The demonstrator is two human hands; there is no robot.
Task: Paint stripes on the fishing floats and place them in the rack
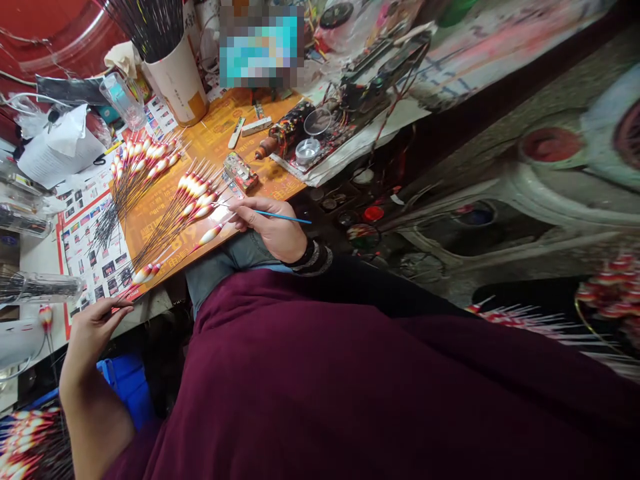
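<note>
In the head view, my left hand (pixel 97 323) is at the table's near left edge, thumb and fingers pinched on the thin end of a fishing float (pixel 144 275) with a red, yellow and white body. My right hand (pixel 273 230) is closed around a thin paintbrush (pixel 287 217) with a blue handle, at the front edge of the table. Just left of the right hand, a single float body (pixel 211 234) lies close to the edge. Beyond it is a fanned row of floats (pixel 197 193) with long dark stems. A second bunch of floats (pixel 143 157) rests farther left.
A white cup (pixel 177 87) full of dark thin rods stands at the back of the orange-topped table (pixel 220 127). A paint-stained block (pixel 240 172), a small metal dish (pixel 307 151) and a motor-like device (pixel 287 127) sit on the right. More floats (pixel 30 433) hang at lower left.
</note>
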